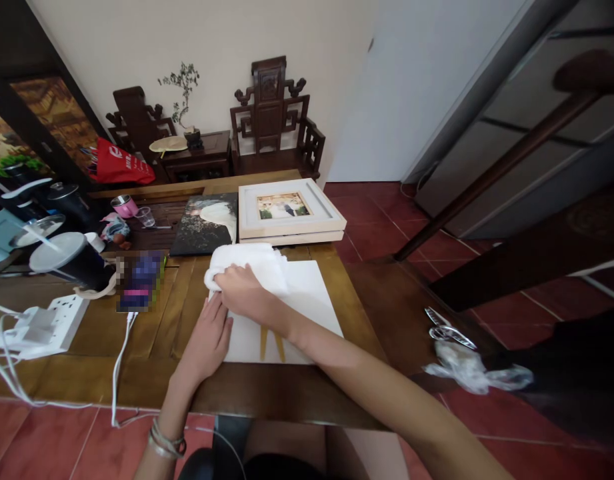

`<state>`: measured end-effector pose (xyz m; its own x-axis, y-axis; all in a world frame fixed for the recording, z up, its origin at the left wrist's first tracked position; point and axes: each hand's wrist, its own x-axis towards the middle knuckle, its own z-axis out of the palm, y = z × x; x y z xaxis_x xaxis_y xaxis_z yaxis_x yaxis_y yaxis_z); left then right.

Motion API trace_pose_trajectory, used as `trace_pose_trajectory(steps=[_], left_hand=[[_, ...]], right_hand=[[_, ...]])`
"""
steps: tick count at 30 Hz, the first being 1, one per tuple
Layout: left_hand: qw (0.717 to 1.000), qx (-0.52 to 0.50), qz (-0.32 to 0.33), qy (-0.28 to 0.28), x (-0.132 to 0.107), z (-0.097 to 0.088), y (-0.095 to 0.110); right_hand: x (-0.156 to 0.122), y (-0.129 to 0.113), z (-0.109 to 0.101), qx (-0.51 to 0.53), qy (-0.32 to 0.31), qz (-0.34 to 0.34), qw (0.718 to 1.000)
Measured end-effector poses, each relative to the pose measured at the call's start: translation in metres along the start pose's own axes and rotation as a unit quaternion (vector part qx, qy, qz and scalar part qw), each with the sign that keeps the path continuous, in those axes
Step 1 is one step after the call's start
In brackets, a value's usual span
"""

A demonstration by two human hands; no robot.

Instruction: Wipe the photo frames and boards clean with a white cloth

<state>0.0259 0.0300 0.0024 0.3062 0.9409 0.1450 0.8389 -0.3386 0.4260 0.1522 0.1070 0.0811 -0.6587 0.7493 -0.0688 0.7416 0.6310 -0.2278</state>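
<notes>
A white board (pixel 311 300) lies flat at the front edge of the wooden table. My right hand (pixel 243 288) is closed on a folded white cloth (pixel 254 257) at the board's upper left, its fingers curled into the fabric. Just below it, my left hand (pixel 209 337) rests with outstretched fingers along the board's left edge, the fingertips close to the cloth. Two yellowish strips (pixel 271 343) show on the board beneath my right forearm; the rest of them is hidden. Bracelets circle my left wrist.
Behind the board are a white framed photo (pixel 291 200) and a dark picture panel (pixel 194 227). On the left stand a lidded cup with a straw (pixel 71 257), a blurred-out phone (pixel 141 283) and a power strip (pixel 61 327) with cables. Scissors (pixel 451 333) and a plastic bag (pixel 467 370) lie at right.
</notes>
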Motion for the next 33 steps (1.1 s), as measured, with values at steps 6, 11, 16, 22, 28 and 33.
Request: trace_pose_trajectory(steps=[6,11,16,22,28,33], left_hand=[[1.000,0.004,-0.006,-0.001,-0.003,0.006,-0.003],[1.000,-0.001,0.004,0.003,-0.004,0.006,-0.004],[1.000,-0.009,0.004,0.005,-0.002,0.002,-0.002],[1.000,-0.014,0.000,0.006,-0.002,0.002,-0.003],[1.000,-0.011,0.003,0.008,-0.003,0.005,-0.004],[1.000,-0.009,0.000,0.008,-0.003,0.005,-0.003]], right_hand=[[-0.035,0.043,-0.013,-0.026,-0.029,0.085,0.996],[-0.040,0.056,-0.021,-0.034,-0.053,0.089,0.994],[-0.004,0.011,-0.012,-0.007,-0.045,-0.013,0.999],[-0.008,0.016,-0.004,0.006,-0.020,-0.002,1.000],[-0.063,0.093,-0.003,-0.015,0.001,0.100,0.995],[-0.132,0.093,0.024,0.003,0.048,0.030,0.998]])
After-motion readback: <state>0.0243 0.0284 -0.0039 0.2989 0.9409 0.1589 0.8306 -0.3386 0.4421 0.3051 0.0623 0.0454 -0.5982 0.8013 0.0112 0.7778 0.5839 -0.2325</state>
